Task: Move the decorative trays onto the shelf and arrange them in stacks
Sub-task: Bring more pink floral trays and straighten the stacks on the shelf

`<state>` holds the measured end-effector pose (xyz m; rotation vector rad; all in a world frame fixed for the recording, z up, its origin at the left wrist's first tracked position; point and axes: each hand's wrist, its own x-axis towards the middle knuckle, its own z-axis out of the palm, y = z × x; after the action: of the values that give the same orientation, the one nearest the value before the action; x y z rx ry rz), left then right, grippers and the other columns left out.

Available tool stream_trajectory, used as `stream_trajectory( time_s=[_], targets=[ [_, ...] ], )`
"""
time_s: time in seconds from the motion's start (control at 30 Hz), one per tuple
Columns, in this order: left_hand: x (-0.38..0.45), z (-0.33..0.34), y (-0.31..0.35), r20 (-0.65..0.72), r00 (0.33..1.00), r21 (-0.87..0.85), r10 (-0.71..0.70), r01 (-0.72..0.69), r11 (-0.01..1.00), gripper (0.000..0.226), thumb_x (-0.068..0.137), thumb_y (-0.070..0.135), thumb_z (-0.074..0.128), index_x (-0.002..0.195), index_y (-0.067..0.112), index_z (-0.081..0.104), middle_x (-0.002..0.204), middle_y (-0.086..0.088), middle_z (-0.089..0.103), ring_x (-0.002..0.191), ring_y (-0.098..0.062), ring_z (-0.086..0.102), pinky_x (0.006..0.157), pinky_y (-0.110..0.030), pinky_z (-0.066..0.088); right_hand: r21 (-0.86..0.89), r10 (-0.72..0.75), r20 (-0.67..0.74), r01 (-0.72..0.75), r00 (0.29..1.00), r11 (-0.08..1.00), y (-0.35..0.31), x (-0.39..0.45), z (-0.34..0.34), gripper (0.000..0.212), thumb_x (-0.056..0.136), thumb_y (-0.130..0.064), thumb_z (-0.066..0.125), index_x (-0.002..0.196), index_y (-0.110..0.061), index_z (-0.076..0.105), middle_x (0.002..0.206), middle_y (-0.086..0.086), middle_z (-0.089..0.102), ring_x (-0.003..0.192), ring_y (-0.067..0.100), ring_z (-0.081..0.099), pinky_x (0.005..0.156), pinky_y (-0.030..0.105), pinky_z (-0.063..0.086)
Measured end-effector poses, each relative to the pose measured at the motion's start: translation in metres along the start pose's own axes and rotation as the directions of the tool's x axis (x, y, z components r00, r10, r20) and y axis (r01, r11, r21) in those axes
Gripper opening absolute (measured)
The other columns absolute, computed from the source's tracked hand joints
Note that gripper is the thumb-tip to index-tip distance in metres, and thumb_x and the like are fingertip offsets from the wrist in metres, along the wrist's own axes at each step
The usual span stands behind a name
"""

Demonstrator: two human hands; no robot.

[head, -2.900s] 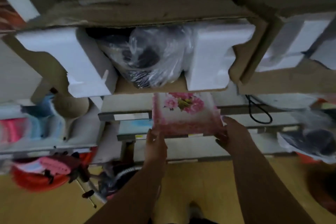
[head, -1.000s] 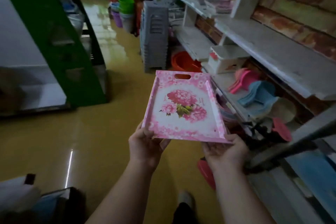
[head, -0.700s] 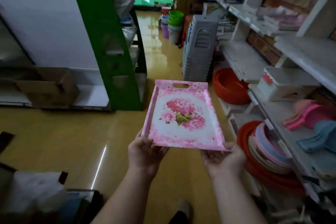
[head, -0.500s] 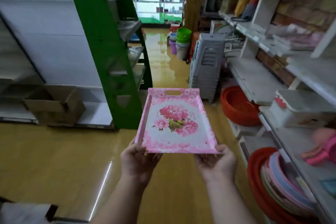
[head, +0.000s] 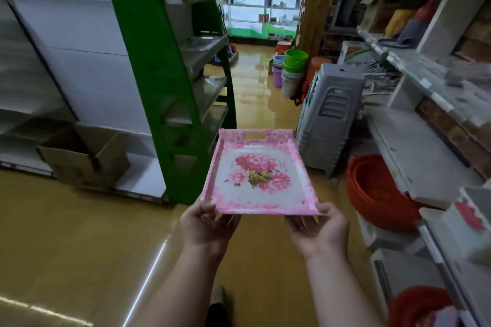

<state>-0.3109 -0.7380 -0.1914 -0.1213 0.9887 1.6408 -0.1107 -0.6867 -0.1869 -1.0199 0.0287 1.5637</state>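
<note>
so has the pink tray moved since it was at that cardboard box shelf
Yes. The pink tray, held by the left hand and right hand, is out in the aisle, between the green rack and grey stools.

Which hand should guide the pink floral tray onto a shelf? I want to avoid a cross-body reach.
Probably the right hand: the white shelves run along its side. The left hand grips the pink floral tray at the aisle side.

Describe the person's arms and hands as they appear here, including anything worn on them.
Both forearms are bare: no sleeves reach into view, and there are no gloves. The left hand and right hand show no rings, watch or bracelet that I can make out. Nothing is marked or taped on either arm. The upper arms lie outside the picture.
</note>
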Motion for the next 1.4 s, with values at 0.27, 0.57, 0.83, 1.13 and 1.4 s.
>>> stream_trajectory(
  time_s=[0.27,0.57,0.83,1.13,1.4],
  targets=[
    [0.164,0.13,-0.008,0.097,0.984,0.029,-0.149,0.147,0.989,0.069,0.063,0.011,0.057,0.131,0.003,0.067,0.112,-0.019,0.075,0.106,-0.043,0.072,0.08,-0.044,0.06,0.044,-0.124,-0.1,0.129,0.987,0.991,-0.054,0.134,0.077,0.044,0.065,-0.009,0.059,0.109,-0.008,0.067,0.104,0.017,0.072,0.098,0.037,0.067,0.107,0.052,0.051],
    [0.31,0.314,-0.023,0.204,0.913,0.092,-0.353,0.341,0.936,0.044,0.063,0.006,0.052,0.103,0.007,0.071,0.09,-0.011,0.07,0.075,-0.029,0.071,0.077,-0.041,0.06,0.141,-0.264,-0.204,0.295,0.943,0.945,-0.143,0.255,0.166,0.044,0.085,-0.003,0.051,0.126,-0.007,0.068,0.117,0.021,0.072,0.106,0.038,0.068,0.091,0.048,0.056],
    [0.354,0.451,-0.084,0.285,0.82,0.141,-0.496,0.476,0.868,0.051,0.062,0.007,0.051,0.11,0.007,0.07,0.106,-0.013,0.073,0.11,-0.038,0.07,0.103,-0.046,0.053,0.209,-0.414,-0.21,0.454,0.886,0.866,-0.241,0.314,0.161,0.055,0.073,-0.009,0.065,0.128,-0.004,0.07,0.111,0.018,0.079,0.115,0.034,0.071,0.101,0.047,0.059],
    [0.391,0.604,-0.172,0.501,0.768,0.18,-0.399,0.359,0.916,0.046,0.062,0.006,0.051,0.104,0.008,0.07,0.096,-0.009,0.077,0.092,-0.031,0.075,0.105,-0.045,0.052,0.211,-0.5,-0.066,0.502,0.863,0.839,-0.397,0.422,0.172,0.035,0.096,-0.011,0.057,0.128,-0.009,0.071,0.116,0.018,0.077,0.1,0.028,0.079,0.083,0.04,0.063],
    [0.418,0.69,-0.211,0.622,0.736,0.13,-0.267,0.239,0.962,0.083,0.046,0.005,0.065,0.129,0.015,0.067,0.131,-0.011,0.069,0.131,-0.037,0.061,0.112,-0.051,0.048,0.257,-0.49,0.034,0.466,0.871,0.846,-0.498,0.496,0.202,0.033,0.094,-0.011,0.051,0.119,-0.008,0.074,0.096,0.014,0.078,0.089,0.025,0.075,0.089,0.041,0.059]
  ],
)
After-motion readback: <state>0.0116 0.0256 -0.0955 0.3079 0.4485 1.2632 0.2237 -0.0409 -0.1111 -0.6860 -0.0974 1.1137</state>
